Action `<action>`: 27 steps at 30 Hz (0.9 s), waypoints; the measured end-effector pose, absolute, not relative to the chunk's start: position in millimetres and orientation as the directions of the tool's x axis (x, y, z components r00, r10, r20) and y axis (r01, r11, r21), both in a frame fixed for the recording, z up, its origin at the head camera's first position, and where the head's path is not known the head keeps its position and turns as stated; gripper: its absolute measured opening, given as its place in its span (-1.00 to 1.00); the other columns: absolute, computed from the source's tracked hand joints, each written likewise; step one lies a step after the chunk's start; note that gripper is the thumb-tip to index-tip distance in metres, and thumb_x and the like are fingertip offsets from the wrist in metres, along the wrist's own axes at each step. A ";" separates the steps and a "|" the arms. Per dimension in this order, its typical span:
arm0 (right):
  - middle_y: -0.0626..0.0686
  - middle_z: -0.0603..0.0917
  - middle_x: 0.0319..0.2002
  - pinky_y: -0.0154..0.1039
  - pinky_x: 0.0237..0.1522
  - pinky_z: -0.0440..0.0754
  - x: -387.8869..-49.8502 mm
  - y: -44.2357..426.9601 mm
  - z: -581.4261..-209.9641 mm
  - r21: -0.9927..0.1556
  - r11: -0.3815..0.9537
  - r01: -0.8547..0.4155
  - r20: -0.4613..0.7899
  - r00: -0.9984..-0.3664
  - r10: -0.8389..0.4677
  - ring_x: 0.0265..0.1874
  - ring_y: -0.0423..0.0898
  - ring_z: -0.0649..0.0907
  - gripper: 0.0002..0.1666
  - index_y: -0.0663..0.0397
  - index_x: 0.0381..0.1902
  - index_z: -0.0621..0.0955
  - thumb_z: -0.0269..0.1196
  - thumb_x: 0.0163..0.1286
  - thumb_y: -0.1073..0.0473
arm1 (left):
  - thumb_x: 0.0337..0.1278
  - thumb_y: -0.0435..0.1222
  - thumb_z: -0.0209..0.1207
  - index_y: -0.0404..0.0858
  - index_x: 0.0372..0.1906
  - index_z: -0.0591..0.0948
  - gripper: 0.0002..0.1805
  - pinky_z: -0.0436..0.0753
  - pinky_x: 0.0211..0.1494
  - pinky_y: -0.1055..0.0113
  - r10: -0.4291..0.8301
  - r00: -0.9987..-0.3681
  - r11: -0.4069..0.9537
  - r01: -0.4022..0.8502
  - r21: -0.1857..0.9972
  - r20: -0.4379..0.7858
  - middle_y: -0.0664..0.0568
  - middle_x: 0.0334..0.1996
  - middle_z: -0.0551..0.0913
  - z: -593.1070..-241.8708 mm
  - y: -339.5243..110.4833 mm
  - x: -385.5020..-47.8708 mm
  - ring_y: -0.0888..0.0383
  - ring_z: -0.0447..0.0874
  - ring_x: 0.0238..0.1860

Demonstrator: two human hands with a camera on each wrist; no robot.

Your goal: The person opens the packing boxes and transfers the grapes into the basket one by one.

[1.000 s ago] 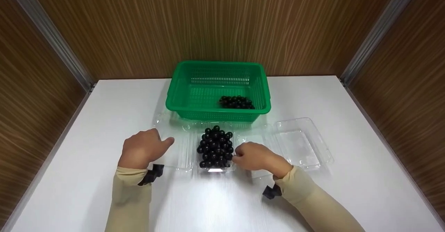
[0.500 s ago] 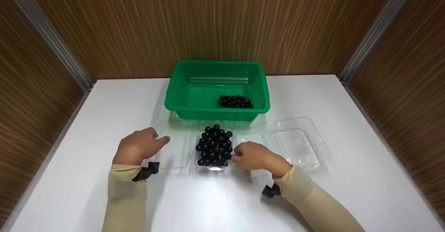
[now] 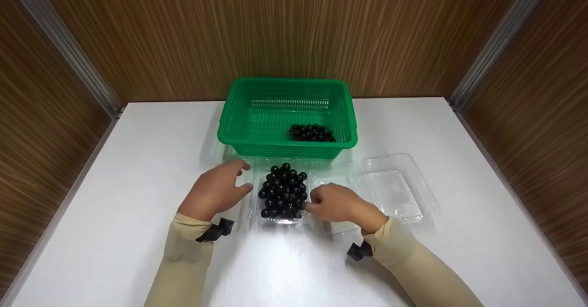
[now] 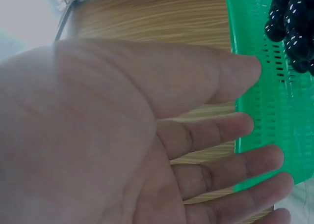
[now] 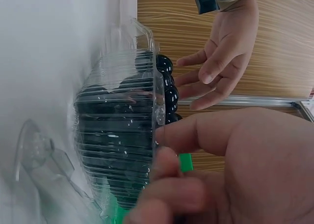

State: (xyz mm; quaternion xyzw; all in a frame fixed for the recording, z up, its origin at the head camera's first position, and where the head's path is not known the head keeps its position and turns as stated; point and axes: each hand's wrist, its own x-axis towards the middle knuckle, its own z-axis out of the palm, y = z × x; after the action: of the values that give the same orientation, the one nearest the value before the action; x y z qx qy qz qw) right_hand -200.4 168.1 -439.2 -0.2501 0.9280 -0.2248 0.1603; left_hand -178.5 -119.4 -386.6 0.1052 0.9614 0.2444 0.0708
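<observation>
A bunch of black grapes [image 3: 282, 192] sits in a clear plastic clamshell container [image 3: 285, 220] in the middle of the table. At its right wall is my right hand [image 3: 337, 203], fingers curled; thumb and forefinger pinch the container's rim in the right wrist view. My left hand [image 3: 216, 190] hovers left of the grapes over the clear lid [image 3: 244, 208], thumb and fingers spread, touching no grapes. The left wrist view shows its palm [image 4: 88, 135] and loosely extended fingers, with grapes [image 4: 294, 27] beyond.
Behind the clamshell stands a green plastic basket [image 3: 287, 146] holding another bunch of black grapes [image 3: 312, 133]. A second clear clamshell [image 3: 395, 192] lies opened on the right. Wood-grain panels [image 3: 285, 31] enclose the white table [image 3: 115, 173] at the back and sides.
My left hand drew slightly left, then came right, closer to the grapes, with its fingers more extended. My right hand stays at the container's right wall.
</observation>
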 end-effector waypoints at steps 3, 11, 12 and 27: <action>-0.18 0.37 -0.65 -0.22 -0.50 0.33 -201.7 167.2 -437.6 -0.535 0.742 -0.403 -0.096 -0.844 -0.528 -0.61 -0.19 0.37 -0.64 -0.12 -0.58 0.43 0.22 0.42 0.02 | 0.41 -0.20 0.26 -0.25 0.36 0.53 -0.50 0.56 0.30 -0.09 0.272 -0.959 0.847 0.201 0.493 -0.076 -0.14 0.28 0.61 -389.2 -117.3 -178.5 -0.13 0.59 0.27; -0.02 0.64 -0.27 -0.10 -0.10 0.63 -205.4 163.9 -440.5 -0.541 0.585 -0.604 0.178 -0.762 -0.622 -0.22 -0.04 0.63 -0.87 0.09 -0.18 0.63 0.35 0.36 0.22 | 0.37 -0.24 0.29 -0.24 0.34 0.55 -0.51 0.55 0.31 -0.08 0.329 -0.942 0.829 0.257 0.497 -0.060 -0.14 0.27 0.62 -395.8 -114.2 -180.6 -0.11 0.58 0.28; 0.00 0.66 -0.22 -0.08 -0.03 0.64 -205.5 163.6 -440.9 -0.526 0.576 -0.625 0.197 -0.749 -0.633 -0.16 -0.02 0.64 -0.85 0.11 -0.15 0.64 0.36 0.35 0.24 | 0.37 -0.23 0.29 -0.24 0.34 0.55 -0.51 0.56 0.31 -0.07 0.324 -0.944 0.832 0.250 0.495 -0.067 -0.14 0.26 0.62 -396.1 -114.1 -180.9 -0.11 0.59 0.27; 0.02 0.70 -0.16 -0.08 0.01 0.65 -203.5 160.8 -447.5 -0.409 0.606 -0.682 0.176 -0.711 -0.681 -0.10 -0.02 0.63 -0.74 0.14 -0.07 0.69 0.43 0.32 0.18 | 0.25 -0.20 0.35 -0.21 0.40 0.51 -0.38 0.59 0.24 -0.10 0.319 -0.934 0.854 0.210 0.476 -0.161 -0.19 0.22 0.66 -406.7 -108.7 -186.3 -0.15 0.62 0.23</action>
State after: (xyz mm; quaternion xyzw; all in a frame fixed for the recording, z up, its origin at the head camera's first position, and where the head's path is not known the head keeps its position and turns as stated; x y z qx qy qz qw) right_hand -203.5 160.8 -447.5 -0.3802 0.8962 -0.2286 -0.0014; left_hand -186.3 -108.7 -406.7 0.1385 0.9557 0.2317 0.1176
